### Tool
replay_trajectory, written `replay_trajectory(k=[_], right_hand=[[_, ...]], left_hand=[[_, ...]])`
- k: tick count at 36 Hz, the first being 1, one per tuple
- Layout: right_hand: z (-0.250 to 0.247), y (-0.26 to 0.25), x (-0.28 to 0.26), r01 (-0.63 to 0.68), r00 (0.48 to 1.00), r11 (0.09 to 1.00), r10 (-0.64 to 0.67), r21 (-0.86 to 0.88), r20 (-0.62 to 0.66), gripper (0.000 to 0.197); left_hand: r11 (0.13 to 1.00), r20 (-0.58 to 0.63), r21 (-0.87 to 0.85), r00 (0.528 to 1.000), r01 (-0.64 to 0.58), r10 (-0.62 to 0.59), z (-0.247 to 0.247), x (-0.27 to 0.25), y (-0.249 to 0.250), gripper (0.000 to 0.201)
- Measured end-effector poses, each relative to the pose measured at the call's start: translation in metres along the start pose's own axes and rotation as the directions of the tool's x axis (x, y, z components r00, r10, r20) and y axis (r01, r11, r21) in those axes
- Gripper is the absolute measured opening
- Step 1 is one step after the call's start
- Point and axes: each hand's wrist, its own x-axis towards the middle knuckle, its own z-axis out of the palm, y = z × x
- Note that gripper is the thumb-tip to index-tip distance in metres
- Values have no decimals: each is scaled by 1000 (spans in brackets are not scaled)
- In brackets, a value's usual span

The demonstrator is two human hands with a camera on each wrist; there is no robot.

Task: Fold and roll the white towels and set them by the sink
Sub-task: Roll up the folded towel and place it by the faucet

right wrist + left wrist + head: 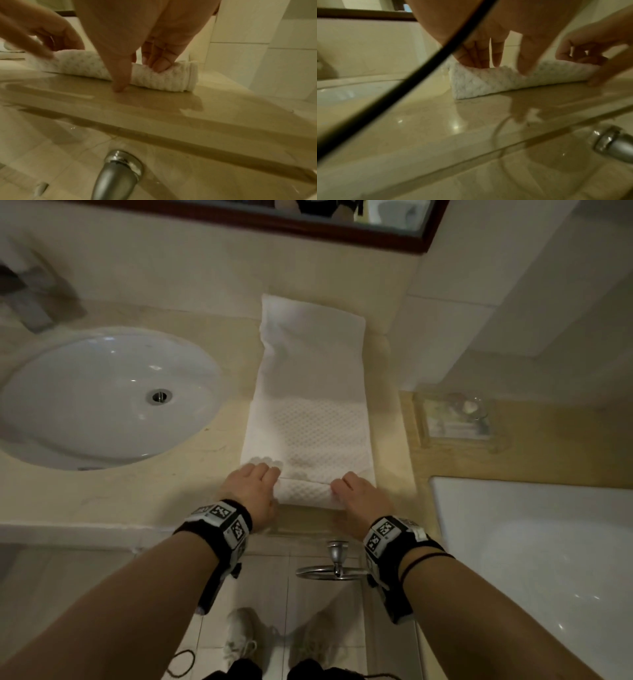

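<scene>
Beside the sink (102,395), the white towel (308,412) lies lengthwise on the desk (171,491), its near end rolled. Both hands, left hand (251,491) and right hand (359,496), curl fingers over the roll. Rolling evenly and tightly should keep the edges aligned.

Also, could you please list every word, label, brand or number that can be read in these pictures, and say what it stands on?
None: no readable words or numbers in any view.
Wristbands on both wrists: black-and-white square marker patterns, no letters.
White towel, sink, countertop: no print visible.
Clear tray on the counter: contents too blurred to read.
</scene>
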Motion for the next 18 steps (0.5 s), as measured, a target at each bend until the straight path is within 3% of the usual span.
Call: replay_trajectory(k=[3, 7, 13, 16, 18], right_hand=[[-6, 0, 7, 4, 1000, 1000, -5, 8, 11, 32], [-15, 4, 17, 23, 998, 1000, -22, -15, 67, 33], [-34, 13, 36, -20, 995, 998, 25, -54, 100, 34], [-33, 9, 46, -66, 996, 997, 64, 38, 57, 23], [-30, 8, 50, -109, 992, 986, 116, 123, -49, 22]], left_hand=[[997, 75, 75, 997, -33, 28, -3, 0, 0, 73], [996, 49, 86, 999, -1, -3, -5, 6, 2, 62], [995, -18, -57, 997, 80, -81, -11, 14, -6, 58], [984, 1, -149, 995, 102, -103, -17, 28, -12, 59], [970, 14, -218, 994, 106, -106, -20, 38, -16, 57]])
